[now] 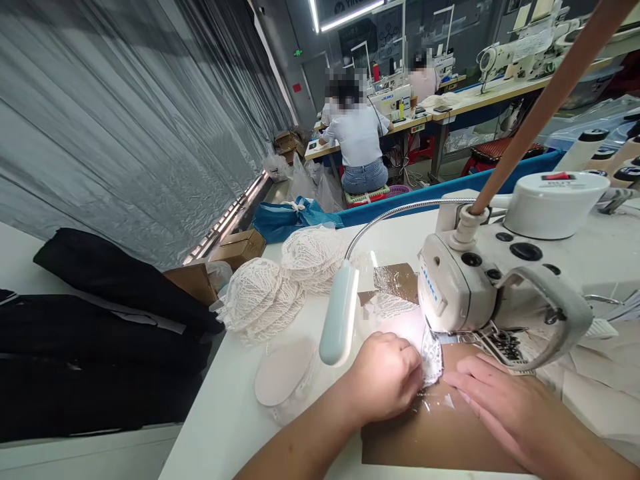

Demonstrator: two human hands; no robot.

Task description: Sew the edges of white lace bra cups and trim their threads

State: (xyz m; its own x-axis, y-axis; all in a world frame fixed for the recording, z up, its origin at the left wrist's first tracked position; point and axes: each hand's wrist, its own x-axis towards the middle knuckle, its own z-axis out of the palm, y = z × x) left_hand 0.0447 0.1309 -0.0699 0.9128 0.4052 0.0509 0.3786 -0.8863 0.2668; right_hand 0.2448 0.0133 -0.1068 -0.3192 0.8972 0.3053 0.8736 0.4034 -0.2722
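A white sewing machine [455, 280] stands at the right, a piece of white lace fabric [431, 357] lying by its needle area. My left hand [387, 377] is closed on the left edge of this lace, its fingers curled in. My right hand [495, 393] rests flat on the brown work plate [435, 433], fingers stretched out, its fingertips near the lace's right edge. Left of my left hand sits a round beige pad [285, 373]. Two stacks of lace cups, one nearer [260, 297] and one farther [313, 253], are on the white table.
A lamp [340, 313] on a bendable metal neck hangs above my left forearm. A brown pole [545, 113] rises from the machine. Thread cones [585, 150] stand at the right. Black cloth [110, 333] lies at the left. A seated person [357, 137] works farther back.
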